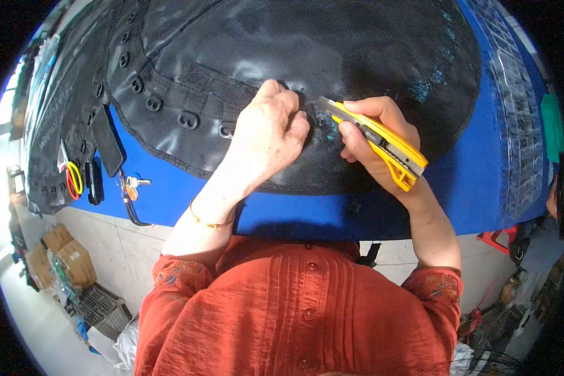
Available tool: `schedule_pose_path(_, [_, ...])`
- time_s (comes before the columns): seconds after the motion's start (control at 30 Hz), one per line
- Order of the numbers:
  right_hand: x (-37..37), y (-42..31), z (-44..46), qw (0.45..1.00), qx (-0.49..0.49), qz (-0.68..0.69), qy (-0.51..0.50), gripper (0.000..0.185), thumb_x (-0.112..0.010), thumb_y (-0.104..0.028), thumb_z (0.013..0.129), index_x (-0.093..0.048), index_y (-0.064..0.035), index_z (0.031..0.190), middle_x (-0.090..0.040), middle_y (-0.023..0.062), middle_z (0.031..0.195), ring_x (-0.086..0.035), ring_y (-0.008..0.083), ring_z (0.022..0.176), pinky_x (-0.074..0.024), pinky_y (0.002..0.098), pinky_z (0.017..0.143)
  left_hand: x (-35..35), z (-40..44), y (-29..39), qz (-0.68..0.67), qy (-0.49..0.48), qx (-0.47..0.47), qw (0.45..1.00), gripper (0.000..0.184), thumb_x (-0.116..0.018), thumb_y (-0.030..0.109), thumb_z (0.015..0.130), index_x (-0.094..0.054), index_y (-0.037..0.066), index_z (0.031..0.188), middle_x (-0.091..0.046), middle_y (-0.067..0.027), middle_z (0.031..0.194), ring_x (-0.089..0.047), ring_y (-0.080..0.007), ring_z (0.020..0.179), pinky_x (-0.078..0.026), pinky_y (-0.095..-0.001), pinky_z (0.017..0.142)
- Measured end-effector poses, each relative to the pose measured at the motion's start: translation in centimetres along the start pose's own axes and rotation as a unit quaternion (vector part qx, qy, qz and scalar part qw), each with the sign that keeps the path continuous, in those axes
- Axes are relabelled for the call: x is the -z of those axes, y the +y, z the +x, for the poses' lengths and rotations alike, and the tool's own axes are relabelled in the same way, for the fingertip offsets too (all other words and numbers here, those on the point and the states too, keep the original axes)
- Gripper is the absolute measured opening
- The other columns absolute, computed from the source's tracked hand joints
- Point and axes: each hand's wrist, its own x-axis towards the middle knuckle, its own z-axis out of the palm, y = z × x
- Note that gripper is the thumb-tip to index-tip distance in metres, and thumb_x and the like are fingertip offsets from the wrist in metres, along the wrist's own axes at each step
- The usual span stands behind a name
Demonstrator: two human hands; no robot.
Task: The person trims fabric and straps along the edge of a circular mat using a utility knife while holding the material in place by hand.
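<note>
1. Clock: 12 = away from the wearer.
2. Knife, yellow handle: in the right hand, over the near half of the black cloth. Right hand nearer, it has the grip.
3. Key relation: blade is at about 2 o'clock from the left hand, just beside its thumb, small gap in view. Touching cloth or just above it: cannot tell.
4. Knife's long axis: butt at 4 o'clock, blade end at 10, so it slants toward the left hand's side. Blade is out of the handle.
5. Right fingers: closed round the handle, thumb on the near side, index finger along the far side; the rest curl underneath, partly hidden. Firm hold by the look of it.
6. Left fingers: bent well in, thumb close against them, hand down on the cloth. Tips hidden; cannot tell if they pinch cloth or only press.
7. Blue threads: on the cloth at 6 o'clock from the blade; more flecks at 2 o'clock from the right hand.
8. Black rings: curved row, nearest one beside the left hand at 9 o'clock, row running off toward 10.
9. Blue table underneath. Phone at 9 from the left hand; keys and scissors between 8 and 9.
</note>
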Motion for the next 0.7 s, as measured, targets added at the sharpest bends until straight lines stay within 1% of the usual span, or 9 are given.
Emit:
schedule_pose_path(0.07, [-0.2,-0.1,0.0,1.000,-0.003,0.020,0.004,0.023,-0.075,-0.015,0.088,-0.063,-0.0086,0.106,-0.071,0.0085,0.089,-0.072,0.0155,0.077,-0.0569,0.0280,0.068,0.0,0.0,0.0,0.002,-0.002,0.003,1.000,0.010,-0.064,0.008,0.084,-0.060,0.000,0.080,-0.055,-0.0184,0.088,-0.061,-0.0385,0.080,-0.052,-0.0451,0.074])
schedule_pose_path(0.17, [-0.5,-0.3,-0.2,0.999,-0.009,0.036,0.010,0.022,-0.074,-0.014,0.088,-0.063,-0.0074,0.106,-0.071,0.0086,0.088,-0.071,0.0148,0.076,-0.0565,0.0275,0.069,0.0,0.0,0.1,0.002,0.001,0.009,1.000,0.010,-0.064,0.009,0.084,-0.061,0.000,0.081,-0.055,-0.0184,0.088,-0.061,-0.0390,0.080,-0.053,-0.0454,0.074])
schedule_pose_path(0.4, [-0.4,-0.4,-0.4,1.000,-0.003,0.027,0.008,0.022,-0.073,-0.013,0.089,-0.062,-0.0063,0.106,-0.070,0.0082,0.087,-0.071,0.0152,0.075,-0.0562,0.0275,0.068,0.0,0.0,-0.1,-0.002,0.001,0.004,1.000,0.010,-0.064,0.008,0.084,-0.060,0.000,0.080,-0.055,-0.0187,0.088,-0.061,-0.0392,0.080,-0.053,-0.0459,0.074])
schedule_pose_path(0.47, [0.1,-1.4,-0.3,0.989,-0.110,0.087,-0.037,0.021,-0.072,-0.013,0.089,-0.061,-0.0060,0.106,-0.070,0.0083,0.087,-0.071,0.0158,0.075,-0.0562,0.0281,0.068,0.0,0.0,-0.1,-0.008,0.000,0.011,1.000,0.010,-0.064,0.008,0.084,-0.060,0.000,0.080,-0.055,-0.0188,0.087,-0.061,-0.0393,0.080,-0.053,-0.0459,0.074])
schedule_pose_path(0.5, [0.0,-1.1,-0.3,0.990,-0.109,0.086,-0.037,0.021,-0.072,-0.013,0.089,-0.061,-0.0060,0.106,-0.070,0.0083,0.087,-0.071,0.0158,0.075,-0.0562,0.0281,0.068,0.0,0.1,-0.1,-0.005,-0.001,0.010,1.000,0.010,-0.064,0.008,0.084,-0.060,-0.001,0.080,-0.055,-0.0190,0.087,-0.061,-0.0394,0.080,-0.053,-0.0459,0.074])
schedule_pose_path(0.57, [-0.4,-0.3,-0.4,1.000,-0.008,0.029,-0.002,0.020,-0.071,-0.012,0.090,-0.061,-0.0060,0.106,-0.069,0.0080,0.087,-0.071,0.0162,0.075,-0.0562,0.0282,0.067,0.0,0.1,-0.1,-0.004,-0.002,0.009,1.000,0.010,-0.064,0.008,0.084,-0.060,-0.001,0.080,-0.055,-0.0192,0.087,-0.061,-0.0396,0.080,-0.053,-0.0459,0.075])
schedule_pose_path(0.7, [-0.2,-0.4,-0.3,1.000,-0.005,0.018,-0.007,0.020,-0.071,-0.012,0.089,-0.061,-0.0061,0.105,-0.070,0.0077,0.087,-0.071,0.0166,0.074,-0.0561,0.0281,0.067,0.0,0.0,-0.1,-0.005,0.000,0.005,1.000,0.010,-0.064,0.008,0.083,-0.061,-0.001,0.080,-0.056,-0.0196,0.087,-0.061,-0.0397,0.080,-0.052,-0.0459,0.075])
